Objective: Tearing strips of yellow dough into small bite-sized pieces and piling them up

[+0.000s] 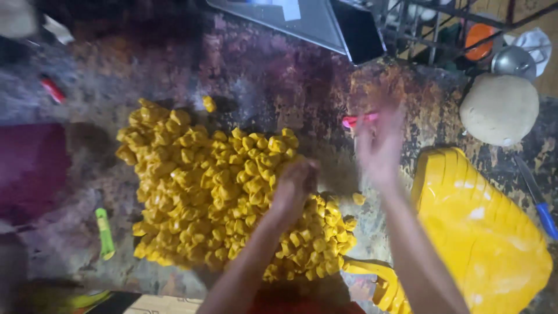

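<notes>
Nearest the camera, two bare forearms rose from the near edge of the worn, mottled surface (273,75). Beside the right forearm, at the near right corner, a big yellow plastic jerrycan (482,232) lay tilted, its handle toward the near edge; what it held could not be seen. At the near left edge a small green tube (104,232) lay alone on bare surface.

Farther in, the left hand (295,185) rested on the right flank of a broad heap of small yellow pieces (197,192), fingers curled shut on the pieces, though how many it gripped could not be told. The heap filled the middle, with a stray piece (358,199) just beside its right side and another (208,103) just beyond its far edge.

The right hand (379,148) hung blurred above open surface between heap and jerrycan, fingers spread, holding nothing visible. A pink object (359,119) lay just beyond it.

Open room lay past the heap toward the far edge. Near the far right edge sat a pale round lump (500,109), with a blue-handled tool (537,200) nearer, beside the jerrycan. A small red object (52,90) lay at the far left.
</notes>
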